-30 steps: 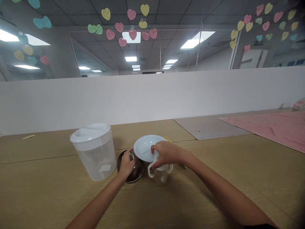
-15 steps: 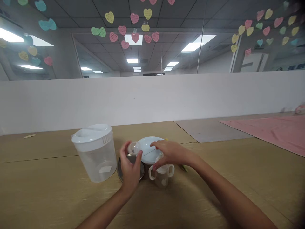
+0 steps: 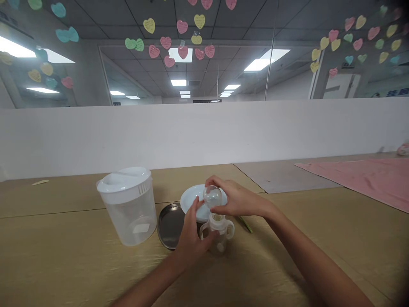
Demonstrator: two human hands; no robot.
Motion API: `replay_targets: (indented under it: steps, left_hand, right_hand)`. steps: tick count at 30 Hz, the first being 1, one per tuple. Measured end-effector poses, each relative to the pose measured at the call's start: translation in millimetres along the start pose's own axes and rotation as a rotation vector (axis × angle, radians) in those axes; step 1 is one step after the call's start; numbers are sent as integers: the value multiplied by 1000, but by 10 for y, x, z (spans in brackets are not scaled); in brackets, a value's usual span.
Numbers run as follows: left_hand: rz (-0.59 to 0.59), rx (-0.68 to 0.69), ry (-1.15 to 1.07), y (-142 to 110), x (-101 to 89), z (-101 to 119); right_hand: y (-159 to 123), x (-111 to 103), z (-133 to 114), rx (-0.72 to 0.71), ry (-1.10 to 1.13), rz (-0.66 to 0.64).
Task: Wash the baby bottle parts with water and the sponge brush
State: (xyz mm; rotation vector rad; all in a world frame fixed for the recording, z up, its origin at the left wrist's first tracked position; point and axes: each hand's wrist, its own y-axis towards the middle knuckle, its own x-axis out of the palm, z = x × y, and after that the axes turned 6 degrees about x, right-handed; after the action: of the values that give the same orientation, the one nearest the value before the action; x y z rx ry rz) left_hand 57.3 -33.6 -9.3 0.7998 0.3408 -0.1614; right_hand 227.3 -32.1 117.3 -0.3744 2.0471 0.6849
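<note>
In my right hand [image 3: 228, 197] is a clear dome-shaped bottle cap [image 3: 212, 196], pinched between thumb and fingers just above a baby bottle [image 3: 218, 245]. This see-through bottle stands upright on the table, with a white collar and two white side handles. My left hand [image 3: 194, 234] is at the bottle's left side, fingers and thumb apart. Its thumb lies in front of the bottle body; whether it presses on it I cannot tell. The left fingertips reach up close to the cap. Behind both hands lies a pale blue plate [image 3: 189, 197], partly covered by them.
A round dark metal tray [image 3: 169, 228] lies left of the bottle. Farther left stands a clear plastic bucket [image 3: 131, 221] with a white lid. A thin green item [image 3: 246, 224] lies to the right. A pink cloth [image 3: 367, 179] spreads at the far right, before a white wall [image 3: 204, 132].
The clear cap has passed from my left hand to my right, moving rightward above the bottle. My left hand has moved right and down to the bottle's side, uncovering the metal tray.
</note>
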Motion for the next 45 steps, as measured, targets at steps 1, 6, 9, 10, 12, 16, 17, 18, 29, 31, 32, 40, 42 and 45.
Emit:
replay_targets:
  steps: [1,6,9,10,12,16,17,18,29,31,32,40,42,45]
  left_hand:
    - [-54,-1,41,-30,23,-58]
    - [-53,-110,154,-85,99,-148]
    - [-92,-102,217,-36,92,-100]
    - [-115,-97,235,-17,86,-79]
    - [-138,-105,259,10,72,-38]
    - [-121,-152,241,17,59,19]
    - [-119,-167,234,16,58,28]
    - [-119,-183,231,16,56,35]
    - [-180,-151,279,95,-8,-104]
    - [-181,-116,276,110,-11,-169]
    - [-180,-105,275,118,-13,-196]
    - [-154,-23,224,100,-30,-166]
    - [-161,24,191,66,-20,-147]
    - [-157,33,167,29,10,-159]
  right_hand:
    - [-6,-27,16,48,-4,-46]
    - [12,-37,96,124,-60,-277]
    - [32,14,123,97,-87,-379]
    - [34,28,127,92,-96,-390]
    - [32,43,131,89,-111,-403]
    - [17,42,136,94,-119,-469]
    - [16,41,138,92,-120,-483]
    - [15,42,140,88,-121,-490]
    - [36,43,172,41,-73,-509]
    - [38,37,159,39,-68,-502]
    - [40,37,154,41,-67,-501]
    - [63,66,207,97,-75,-499]
    - [67,66,216,103,-60,-501]
    - [71,67,208,117,-49,-492]
